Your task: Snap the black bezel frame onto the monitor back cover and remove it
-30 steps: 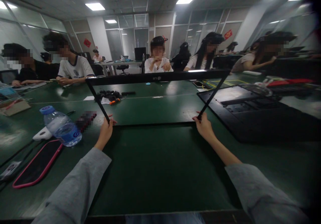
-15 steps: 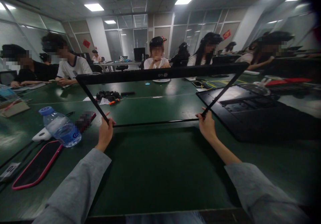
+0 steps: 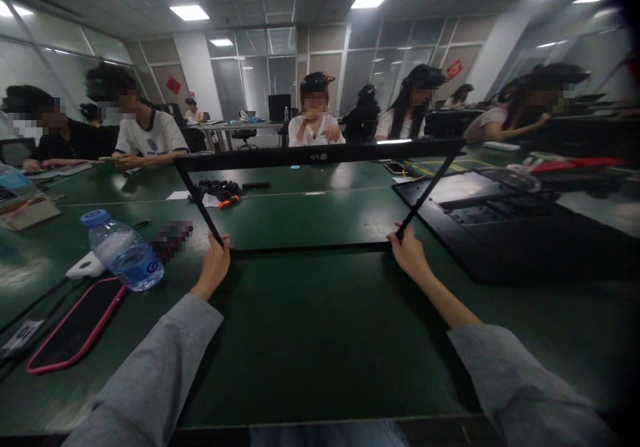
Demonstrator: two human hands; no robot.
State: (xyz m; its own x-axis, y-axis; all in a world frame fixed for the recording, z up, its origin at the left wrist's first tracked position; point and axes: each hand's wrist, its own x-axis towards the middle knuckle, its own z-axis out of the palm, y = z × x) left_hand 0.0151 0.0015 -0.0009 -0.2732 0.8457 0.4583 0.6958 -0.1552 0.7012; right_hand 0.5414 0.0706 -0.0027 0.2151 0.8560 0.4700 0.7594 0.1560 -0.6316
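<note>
Two bare hands grip one thin, black, rectangular frame [image 3: 260, 159] between them, fingers and thumbs closed on its two near corners: the left hand [image 3: 215, 260] at 8 o'clock, the right hand [image 3: 407, 253] at 4. The frame slopes up and away from the person; whether its near edge touches the tabletop cannot be told. Its 12 o'clock bar is the broadest, with "LG" and a round emblem printed upside down; the side and near bars are slim. Two grey sleeves [image 3: 160, 360] reach in from 7 and 5.

Under it spreads a smooth, glossy green table [image 3: 320, 340]. Through the opening, toward 10, lie a heap of black parts [image 3: 217, 188] and one orange piece [image 3: 229, 201].

Between 8 and 9 stands one clear plastic bottle [image 3: 123, 250], blue-capped, a curved white letter on its blue label. Beside it are one white block [image 3: 86, 265] and one pink-rimmed phone [image 3: 75, 330]; farther out, a white tag [image 3: 23, 338] shows a 0 and a 1. One cardboard box [image 3: 30, 213] sits at 9.

One large black panel [image 3: 500, 247], matt and recessed, lies flat at 3. Five people [image 3: 153, 133] sit nearest across the table: two at 10, one at 12, two near 2.
</note>
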